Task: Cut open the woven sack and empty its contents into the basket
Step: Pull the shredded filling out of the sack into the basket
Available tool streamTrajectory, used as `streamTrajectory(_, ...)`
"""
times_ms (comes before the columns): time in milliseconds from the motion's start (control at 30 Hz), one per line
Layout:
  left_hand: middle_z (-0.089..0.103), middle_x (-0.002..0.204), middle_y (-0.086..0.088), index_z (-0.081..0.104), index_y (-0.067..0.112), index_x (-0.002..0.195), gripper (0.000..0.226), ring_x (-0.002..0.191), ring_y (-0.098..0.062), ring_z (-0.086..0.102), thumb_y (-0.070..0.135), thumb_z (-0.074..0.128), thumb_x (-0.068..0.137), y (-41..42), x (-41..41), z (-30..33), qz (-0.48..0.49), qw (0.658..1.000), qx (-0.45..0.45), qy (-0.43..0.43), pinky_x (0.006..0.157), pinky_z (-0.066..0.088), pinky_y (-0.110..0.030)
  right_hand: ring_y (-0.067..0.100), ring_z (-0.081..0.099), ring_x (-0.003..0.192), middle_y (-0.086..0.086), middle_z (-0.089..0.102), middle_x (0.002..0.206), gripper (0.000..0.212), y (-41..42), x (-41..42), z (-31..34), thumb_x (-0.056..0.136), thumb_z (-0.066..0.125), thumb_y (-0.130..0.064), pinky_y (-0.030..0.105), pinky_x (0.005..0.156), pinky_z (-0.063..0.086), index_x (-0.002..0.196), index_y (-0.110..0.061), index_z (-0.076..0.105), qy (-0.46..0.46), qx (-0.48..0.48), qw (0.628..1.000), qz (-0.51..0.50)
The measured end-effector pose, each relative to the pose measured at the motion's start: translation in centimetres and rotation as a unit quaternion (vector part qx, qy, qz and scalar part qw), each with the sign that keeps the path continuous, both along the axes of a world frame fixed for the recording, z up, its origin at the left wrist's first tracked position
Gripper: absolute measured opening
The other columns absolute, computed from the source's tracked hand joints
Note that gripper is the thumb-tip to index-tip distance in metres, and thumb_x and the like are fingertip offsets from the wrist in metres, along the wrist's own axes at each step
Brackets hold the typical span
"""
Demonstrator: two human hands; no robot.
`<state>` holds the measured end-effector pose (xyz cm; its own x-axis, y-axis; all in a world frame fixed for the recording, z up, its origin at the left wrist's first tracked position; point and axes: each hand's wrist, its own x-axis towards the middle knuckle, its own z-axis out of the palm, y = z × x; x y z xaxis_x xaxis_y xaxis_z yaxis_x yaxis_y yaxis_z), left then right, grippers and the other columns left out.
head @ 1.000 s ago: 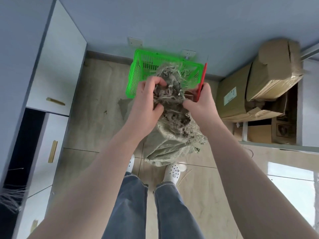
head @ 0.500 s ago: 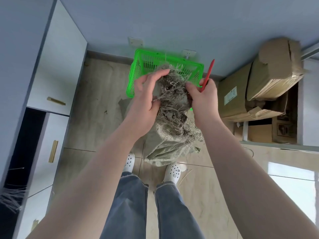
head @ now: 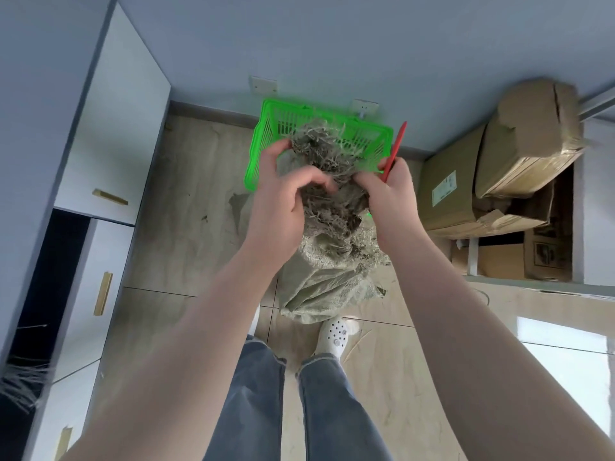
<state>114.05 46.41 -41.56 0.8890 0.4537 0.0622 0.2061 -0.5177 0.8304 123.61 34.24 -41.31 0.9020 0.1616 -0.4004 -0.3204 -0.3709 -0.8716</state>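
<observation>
Left hand point(head: 283, 197) now curls lower into woven sack point(head: 327, 261) fray | right hand point(head: 387, 191) pinches fray, holds red cutter point(head: 396, 146) | green basket point(head: 263, 148) beyond

Left hand point(head: 283, 197), right hand point(head: 389, 191), fingers curled

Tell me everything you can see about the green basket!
The green basket looks like bright plastic, rectangular, with a thick rim and walls of thin slats with gaps between. It stands upright on the floor against the wall, just beyond the woven sack. The sack's frayed top and both hands hide much of its near side and inside, so what lies in it cannot be seen. Whether the sack touches it is unclear.
</observation>
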Motion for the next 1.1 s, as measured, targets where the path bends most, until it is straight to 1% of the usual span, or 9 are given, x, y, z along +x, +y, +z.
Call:
streamTrajectory(67, 0.027, 0.147, -0.017, 0.066, 0.023, 0.12, 0.058, 0.139, -0.023, 0.03, -0.015, 0.041, 0.084, -0.2, 0.1, -0.1, -0.029, 0.999, 0.011, 0.032, 0.108, 0.018, -0.005, 0.019, 0.053, 0.08, 0.007, 0.052, 0.09, 0.038, 0.4, -0.3, 0.2, 0.083, 0.069, -0.027, 0.04, 0.074, 0.048, 0.106, -0.003, 0.049, 0.008, 0.018, 1.0, 0.009)
streamTrajectory(167, 0.024, 0.15, -0.016, 0.055, 0.014, 0.134, 0.043, 0.124, -0.02, 0.046, 0.005, 0.049, 0.092, -0.3, 0.2, -0.1, -0.008, 0.997, 0.008, 0.081, 0.105, 0.028, -0.015, 0.01, 0.047, 0.067, -0.005, 0.046, 0.077, 0.039, 0.7, -0.3, 0.3, 0.084, 0.073, -0.035, 0.031, 0.066, 0.044, 0.096, -0.011, 0.045, -0.057, -0.027, 0.997, 0.034)
streamTrajectory(300, 0.035, 0.141, -0.012, 0.052, 0.014, 0.133, 0.048, 0.111, -0.032, 0.056, 0.019, 0.066, 0.087, -0.8, -0.3, 0.1, 0.001, 0.999, 0.02, 0.047, 0.096, 0.047, -0.036, 0.008, 0.046, 0.067, -0.006, 0.046, 0.079, 0.048, 0.4, 0.2, 0.3, 0.076, 0.081, -0.036, 0.021, 0.064, 0.043, 0.092, -0.015, 0.041, -0.066, -0.045, 0.996, 0.049)
streamTrajectory(467, 0.052, 0.12, -0.003, 0.058, 0.016, 0.121, 0.044, 0.084, -0.012, 0.053, 0.001, 0.065, 0.08, -0.5, -0.3, 0.1, 0.007, 0.994, 0.107, 0.012, 0.068, 0.044, -0.022, -0.009, 0.049, 0.063, -0.014, 0.05, 0.075, 0.044, 0.1, 0.5, 0.1, 0.076, 0.08, -0.019, 0.013, 0.057, 0.038, 0.094, -0.013, 0.041, -0.113, -0.111, 0.983, 0.093)
streamTrajectory(700, 0.049, 0.103, 0.005, 0.048, 0.004, 0.109, 0.037, 0.089, -0.01, 0.05, -0.014, 0.039, 0.078, 0.3, 0.5, 0.0, 0.059, 0.997, -0.007, -0.039, 0.073, 0.036, -0.01, 0.011, 0.045, 0.058, -0.001, 0.042, 0.073, 0.023, 0.6, 0.5, 0.1, 0.089, 0.063, -0.017, 0.023, 0.054, 0.041, 0.087, -0.017, 0.04, -0.009, -0.003, 0.999, -0.034)
streamTrajectory(767, 0.051, 0.101, 0.008, 0.046, 0.008, 0.117, 0.044, 0.083, -0.008, 0.052, -0.013, 0.037, 0.079, 0.4, 0.4, 0.2, 0.057, 0.997, -0.045, -0.014, 0.07, 0.044, -0.021, 0.012, 0.041, 0.061, -0.001, 0.041, 0.074, 0.019, 0.6, 0.3, 0.2, 0.09, 0.06, -0.02, 0.028, 0.059, 0.036, 0.087, -0.017, 0.042, 0.005, -0.003, 1.0, -0.027)
streamTrajectory(900, 0.054, 0.115, 0.012, 0.045, 0.033, 0.128, 0.042, 0.093, -0.005, 0.059, 0.024, 0.054, 0.089, 0.2, 0.6, 0.5, -0.009, 0.99, -0.129, 0.053, 0.081, 0.052, -0.034, 0.011, 0.046, 0.07, 0.004, 0.047, 0.083, 0.023, 0.7, -0.6, 0.4, 0.085, 0.065, -0.022, 0.02, 0.063, 0.041, 0.092, -0.015, 0.044, 0.004, 0.086, 0.996, 0.012)
streamTrajectory(967, 0.052, 0.116, 0.0, 0.052, 0.028, 0.12, 0.035, 0.099, -0.013, 0.057, 0.04, 0.06, 0.088, 0.3, 0.9, 0.2, -0.003, 0.993, -0.083, 0.087, 0.086, 0.049, -0.032, 0.004, 0.05, 0.067, -0.001, 0.05, 0.081, 0.029, 0.5, -0.8, 0.4, 0.081, 0.069, -0.021, 0.015, 0.064, 0.044, 0.092, -0.015, 0.044, -0.011, 0.104, 0.994, 0.04)
streamTrajectory(1100, 0.047, 0.106, -0.004, 0.054, 0.003, 0.109, 0.022, 0.08, -0.003, 0.039, 0.017, 0.057, 0.092, 0.5, 1.1, 0.1, 0.125, 0.992, 0.019, 0.014, 0.068, 0.031, -0.017, -0.008, 0.051, 0.06, -0.012, 0.057, 0.079, 0.04, 0.1, -1.1, -0.3, 0.079, 0.079, -0.019, 0.01, 0.06, 0.042, 0.093, -0.015, 0.041, -0.102, -0.053, 0.988, 0.099)
